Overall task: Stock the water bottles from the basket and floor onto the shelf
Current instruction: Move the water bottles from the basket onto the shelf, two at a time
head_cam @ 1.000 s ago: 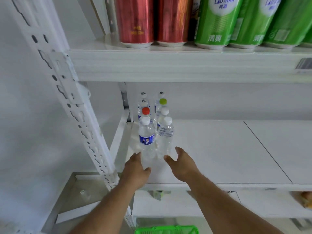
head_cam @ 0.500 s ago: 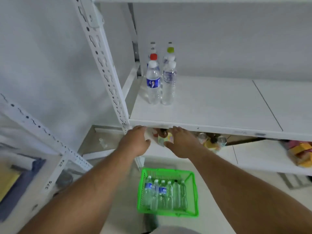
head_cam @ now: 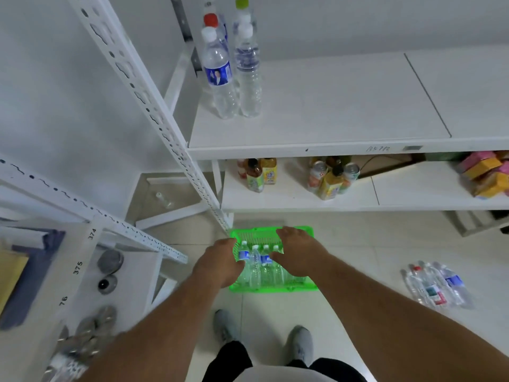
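Observation:
A green basket (head_cam: 275, 288) stands on the floor in front of my feet, with several water bottles (head_cam: 260, 267) upright in it. My left hand (head_cam: 219, 263) hovers over the basket's left side, fingers relaxed and holding nothing. My right hand (head_cam: 298, 253) hovers over its right side, also holding nothing. On the white shelf (head_cam: 344, 106), at its far left, stand several stocked bottles (head_cam: 234, 67) in two rows. More loose bottles (head_cam: 438, 285) lie on the floor to the right.
A perforated white upright (head_cam: 154, 111) runs diagonally left of the shelf. The lower shelf (head_cam: 413, 191) holds drink bottles, cans (head_cam: 332, 177) and coloured boxes (head_cam: 484, 175). A second rack (head_cam: 91, 271) with round metal items stands at the left. My grey shoes (head_cam: 264, 334) are below the basket.
My view has dropped from the shelf to the floor. Both hands have come away from the stocked bottles and moved down over the basket.

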The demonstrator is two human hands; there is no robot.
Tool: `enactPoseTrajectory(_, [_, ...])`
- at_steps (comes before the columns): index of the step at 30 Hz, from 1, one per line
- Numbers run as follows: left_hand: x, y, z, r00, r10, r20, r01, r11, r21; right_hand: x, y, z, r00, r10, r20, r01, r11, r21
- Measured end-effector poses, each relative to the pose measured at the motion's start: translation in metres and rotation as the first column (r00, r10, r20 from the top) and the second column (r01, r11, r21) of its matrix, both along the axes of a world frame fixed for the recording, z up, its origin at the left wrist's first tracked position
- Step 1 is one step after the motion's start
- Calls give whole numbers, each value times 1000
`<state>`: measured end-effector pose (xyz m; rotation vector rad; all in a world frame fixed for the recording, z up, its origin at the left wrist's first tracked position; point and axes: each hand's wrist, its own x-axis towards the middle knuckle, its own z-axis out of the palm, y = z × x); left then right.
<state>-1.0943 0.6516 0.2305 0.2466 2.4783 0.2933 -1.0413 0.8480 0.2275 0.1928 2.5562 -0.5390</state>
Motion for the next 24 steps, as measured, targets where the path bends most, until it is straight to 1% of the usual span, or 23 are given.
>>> enactPoseTrajectory(3, [-3, -14, -17, 999, -14, 49, 15, 1000, -8, 3, -12, -10, 999, -8, 39, 7, 1000, 19])
enactPoseTrajectory(7, [-17, -45, -43, 990, 1, 142, -2, 1000, 8, -1, -37, -31, 991, -67, 118, 64, 998, 24])
enactPoseTrajectory(12, [-40, -85, -85, 957, 82, 279, -108, 991, 82, -16, -80, -68, 962, -125, 243, 124, 992, 21])
enactPoseTrajectory(15, [-54, -99, -109, 940, 107, 323, -141, 986, 84, -26, -98, -90, 945, -145, 293, 150, 989, 6])
enactPoseTrajectory(18, [-66, -102, -135, 928, 147, 341, -188, 978, 90, -41, -104, -111, 938, -160, 306, 170, 985, -7])
enactPoseTrajectory(21, [-78, -93, -175, 908, 202, 366, -258, 960, 109, -64, -96, -148, 934, -167, 316, 187, 982, -32])
enactPoseTrajectory(24, [-86, -76, -233, 877, 277, 393, -353, 926, 133, -89, -84, -207, 929, -165, 332, 195, 979, -61])
